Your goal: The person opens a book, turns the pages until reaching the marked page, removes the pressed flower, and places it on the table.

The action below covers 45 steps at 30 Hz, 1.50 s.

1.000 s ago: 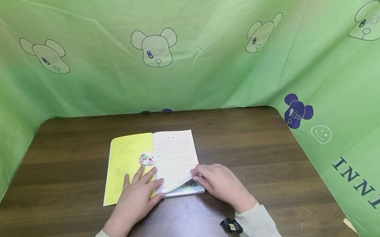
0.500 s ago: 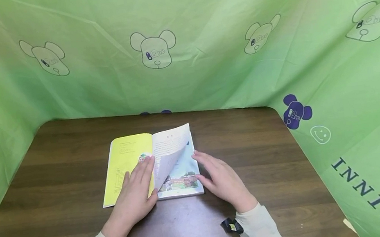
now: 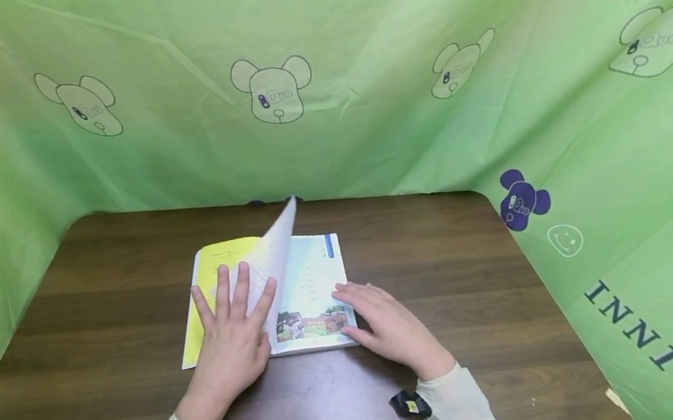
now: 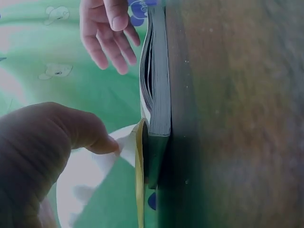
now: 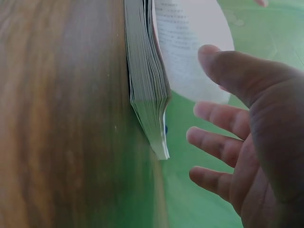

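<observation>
A thick paperback book (image 3: 309, 269) lies open on the table. Its left side is a yellow page (image 3: 224, 248), and its right page carries a coloured picture along the bottom. One white leaf (image 3: 281, 244) of small print stands up from the spine, curving toward the left. My left hand (image 3: 233, 347) is spread over the yellow side and overlaps the base of that leaf; the left wrist view has my thumb (image 4: 90, 130) at the white paper. By the book's right edge is my right hand (image 3: 391, 326), fingers relaxed and holding nothing, fingertips over the page margin.
A dark brown wooden table (image 3: 449, 251) carries the book. Green cloth (image 3: 365, 139) printed with bear heads hangs around its back and sides. Black wrist devices sit at both cuffs, such as the right one (image 3: 410, 405).
The printed leaf has swung up from the right side toward the left, uncovering the illustrated page. The right hand has let go of it. My left fingers have spread out.
</observation>
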{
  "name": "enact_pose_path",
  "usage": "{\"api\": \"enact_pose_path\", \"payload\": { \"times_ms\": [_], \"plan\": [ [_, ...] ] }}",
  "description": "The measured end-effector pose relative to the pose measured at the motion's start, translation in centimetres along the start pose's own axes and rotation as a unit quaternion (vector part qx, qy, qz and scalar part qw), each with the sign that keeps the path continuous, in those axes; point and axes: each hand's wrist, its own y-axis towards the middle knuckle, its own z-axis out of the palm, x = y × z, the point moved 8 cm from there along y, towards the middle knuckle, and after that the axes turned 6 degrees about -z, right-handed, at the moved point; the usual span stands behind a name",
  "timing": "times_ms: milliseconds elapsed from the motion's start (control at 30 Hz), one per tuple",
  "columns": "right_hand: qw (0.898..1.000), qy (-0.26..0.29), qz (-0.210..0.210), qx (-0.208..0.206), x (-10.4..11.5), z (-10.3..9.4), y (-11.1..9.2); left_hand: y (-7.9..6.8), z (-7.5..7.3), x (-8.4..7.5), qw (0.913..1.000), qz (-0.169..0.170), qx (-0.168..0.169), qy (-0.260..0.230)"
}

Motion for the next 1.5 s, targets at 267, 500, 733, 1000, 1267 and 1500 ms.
{"api": "enact_pose_path", "payload": {
  "times_ms": [267,500,733,1000,1267,1500],
  "plan": [
    [1.0,-0.004,0.002,0.004,0.1,0.1,-0.1,-0.2,2.1,0.3,0.9909,-0.024,0.131,-0.016],
    [1.0,0.003,-0.005,0.014,0.1,0.6,-0.3,-0.6,3.0,0.3,0.9792,-0.041,0.188,-0.064],
    [0.999,0.014,-0.004,0.03,0.1,1.1,-0.5,-1.1,3.7,0.7,0.9701,-0.065,0.217,-0.088],
    [0.997,0.028,0.015,0.07,0.0,2.0,-0.5,-1.6,4.2,1.0,0.9577,-0.091,0.257,-0.091],
    [0.994,0.023,0.034,0.1,-0.2,2.3,-0.4,-1.8,4.4,1.1,0.9569,-0.093,0.257,-0.099],
    [0.994,0.016,0.027,0.103,0.0,2.1,-0.4,-1.7,4.4,1.1,0.956,-0.09,0.259,-0.104]
  ]
}}
